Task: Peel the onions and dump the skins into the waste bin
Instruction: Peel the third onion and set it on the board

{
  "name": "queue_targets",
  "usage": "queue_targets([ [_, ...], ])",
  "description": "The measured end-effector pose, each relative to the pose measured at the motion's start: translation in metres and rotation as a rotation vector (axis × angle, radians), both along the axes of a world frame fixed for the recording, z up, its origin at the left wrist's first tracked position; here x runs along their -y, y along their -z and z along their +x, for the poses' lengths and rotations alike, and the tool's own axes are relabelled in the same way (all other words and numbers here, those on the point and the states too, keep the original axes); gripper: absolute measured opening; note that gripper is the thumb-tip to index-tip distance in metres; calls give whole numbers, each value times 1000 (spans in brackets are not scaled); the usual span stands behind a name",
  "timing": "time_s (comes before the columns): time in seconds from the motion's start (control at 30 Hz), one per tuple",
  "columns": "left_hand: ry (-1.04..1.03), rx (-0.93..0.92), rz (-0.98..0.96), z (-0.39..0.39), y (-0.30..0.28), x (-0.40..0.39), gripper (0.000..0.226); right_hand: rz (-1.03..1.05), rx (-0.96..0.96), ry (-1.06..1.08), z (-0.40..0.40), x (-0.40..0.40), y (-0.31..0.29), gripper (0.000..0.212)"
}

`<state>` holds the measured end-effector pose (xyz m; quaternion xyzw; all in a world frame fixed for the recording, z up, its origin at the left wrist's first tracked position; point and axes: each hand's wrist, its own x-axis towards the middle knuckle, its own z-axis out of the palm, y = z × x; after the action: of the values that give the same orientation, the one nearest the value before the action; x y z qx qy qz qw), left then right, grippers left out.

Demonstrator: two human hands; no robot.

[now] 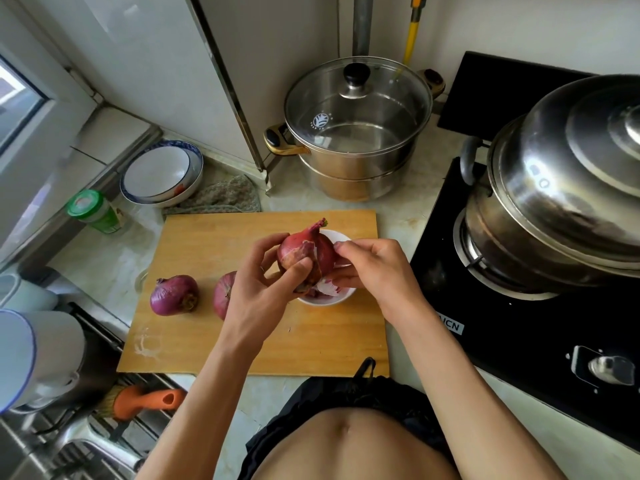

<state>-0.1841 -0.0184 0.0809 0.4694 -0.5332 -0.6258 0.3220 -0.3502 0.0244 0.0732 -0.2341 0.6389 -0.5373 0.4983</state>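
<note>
A red onion (300,249) with loose papery skin is held above a small white bowl (341,296) on the wooden cutting board (214,244). My left hand (266,282) grips the onion from the left and below. My right hand (367,268) pinches a strip of its skin at the right side. Pieces of purple skin lie in the bowl. Two more unpeeled red onions rest on the board: one (174,294) at the left, another (224,294) partly hidden behind my left wrist. No waste bin is in view.
A glass-lidded steel pot (358,133) stands behind the board. A black gas hob (519,327) with a covered steel pot (561,188) is to the right. Stacked plates (161,176), a green-capped jar (91,211) and a sink with a brush (145,401) are at the left.
</note>
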Motion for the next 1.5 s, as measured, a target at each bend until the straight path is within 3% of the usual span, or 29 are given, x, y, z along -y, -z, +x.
queue_targets([
  [0.4,0,16,-41,1,-3,-3,42,55,73,2,-1,-3,1,20],
  [0.67,11,31,-85,-1,-2,-2,40,49,118,19,-4,-2,1,11],
  [0.87,-5,15,-76,0,-4,-4,54,68,76,3,-2,-1,5,12],
  [1.13,-124,-105,83,-3,-4,-4,53,13,176,-8,4,-1,2,17],
  [1.3,-291,-354,386,-6,-7,2,45,-28,116,-19,2,-3,4,12],
  [1.5,-295,-400,489,-6,-8,2,30,-54,101,16,0,-3,9,11],
])
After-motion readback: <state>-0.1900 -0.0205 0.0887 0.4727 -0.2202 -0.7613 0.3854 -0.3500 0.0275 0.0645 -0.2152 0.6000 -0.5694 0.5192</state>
